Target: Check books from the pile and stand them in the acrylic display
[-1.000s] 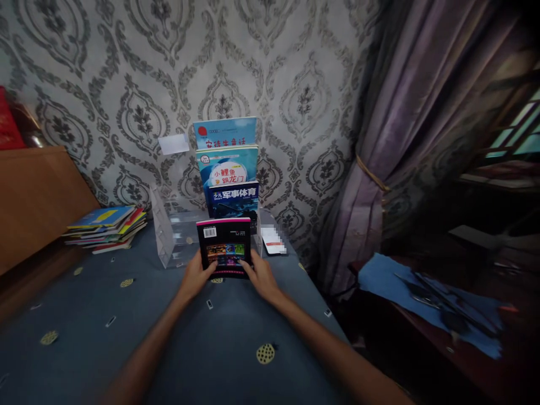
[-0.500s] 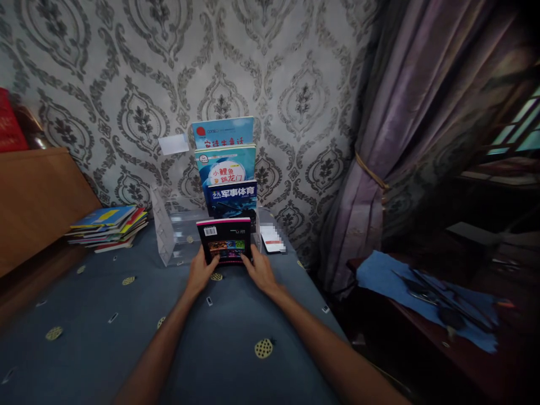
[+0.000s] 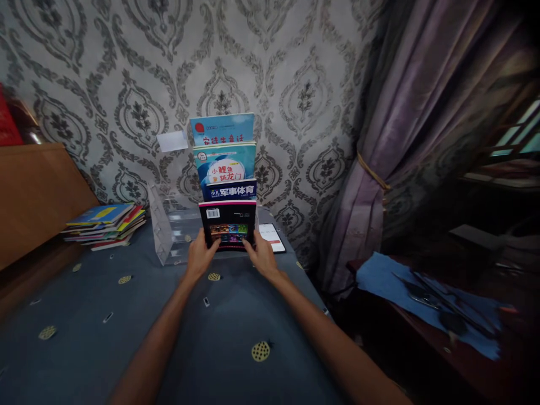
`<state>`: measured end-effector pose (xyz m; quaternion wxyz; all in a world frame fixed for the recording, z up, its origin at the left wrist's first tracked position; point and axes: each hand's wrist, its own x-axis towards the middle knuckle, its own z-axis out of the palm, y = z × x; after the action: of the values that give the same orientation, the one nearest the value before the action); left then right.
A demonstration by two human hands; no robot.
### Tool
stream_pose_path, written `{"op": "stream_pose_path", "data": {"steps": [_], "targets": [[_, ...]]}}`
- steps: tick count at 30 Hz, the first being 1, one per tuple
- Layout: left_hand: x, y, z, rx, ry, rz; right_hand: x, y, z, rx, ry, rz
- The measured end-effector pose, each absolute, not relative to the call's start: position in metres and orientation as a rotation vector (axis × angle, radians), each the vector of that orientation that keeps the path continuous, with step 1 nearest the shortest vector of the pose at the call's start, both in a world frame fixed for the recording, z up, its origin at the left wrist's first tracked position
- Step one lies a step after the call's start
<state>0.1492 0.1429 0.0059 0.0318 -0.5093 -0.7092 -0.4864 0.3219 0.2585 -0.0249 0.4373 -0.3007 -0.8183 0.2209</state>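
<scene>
A black book [image 3: 228, 216] with a pink top edge and a barcode stands nearly upright between my hands. My left hand [image 3: 201, 254] grips its lower left side, thumb on the cover. At the lower right side my right hand [image 3: 260, 254] grips it the same way. Right behind it, a dark blue book [image 3: 233, 190], a light blue book [image 3: 225, 164] and a paler blue book [image 3: 222, 128] rise in steps at the right end of a clear plastic rack [image 3: 181, 229]. The black book covers most of the dark blue one. Whether it touches the rack is unclear.
A pile of books [image 3: 103, 225] lies at the left beside a wooden board [image 3: 44, 197]. A phone [image 3: 272, 238] rests right of the rack. Patterned cloth [image 3: 228, 349] covers the table. Farther right, a blue cloth [image 3: 379, 281] with dark tools lies near a tied curtain [image 3: 358, 214].
Both hands have raised the black book and brought it closer to the rack. It now hides more of the dark blue book. The view has shifted slightly.
</scene>
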Motion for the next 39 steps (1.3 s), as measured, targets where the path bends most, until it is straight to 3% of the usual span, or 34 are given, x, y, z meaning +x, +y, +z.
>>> {"op": "stream_pose_path", "data": {"steps": [23, 39], "targets": [[0.153, 0.168, 0.053, -1.433, -1.907, -1.542, 0.321, 0.285, 0.044, -0.463, -1.847, 0.559], [0.15, 0.172, 0.059, -1.55, -1.791, -1.565, 0.318, 0.296, 0.047, -0.404, -1.809, 0.521]]}}
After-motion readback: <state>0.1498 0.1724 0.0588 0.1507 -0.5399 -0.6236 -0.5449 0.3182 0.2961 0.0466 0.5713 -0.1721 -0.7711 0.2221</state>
